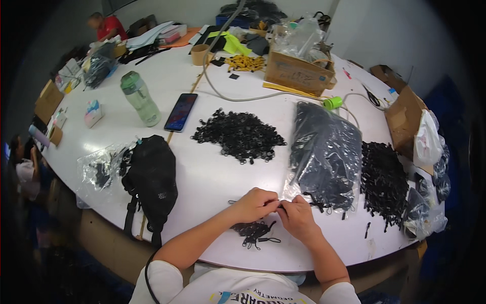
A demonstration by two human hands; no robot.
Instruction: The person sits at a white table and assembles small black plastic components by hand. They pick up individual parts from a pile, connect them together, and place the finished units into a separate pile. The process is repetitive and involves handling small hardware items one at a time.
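Both hands meet close to the table's near edge, fingertips almost touching. My left hand (pixel 257 204) is closed in a pinch, and my right hand (pixel 297 215) pinches from the other side. Between them shows a small black piece, mostly covered by the fingers. A thin dark loop pokes out left of my left hand; whether it belongs to that piece I cannot tell. Just below the hands lies a small heap of black looped cord pulls (pixel 255 234). Farther off sits a pile of small black rings or clips (pixel 240 134).
A clear bag of black goods (pixel 324 152) lies right of the hands, beside a pile of short black pieces (pixel 385 182). To the left are a black pouch (pixel 152 182), a green bottle (pixel 140 99) and a phone (pixel 180 112). A cardboard box (pixel 298 73) stands behind. Another person (pixel 107 26) sits far left.
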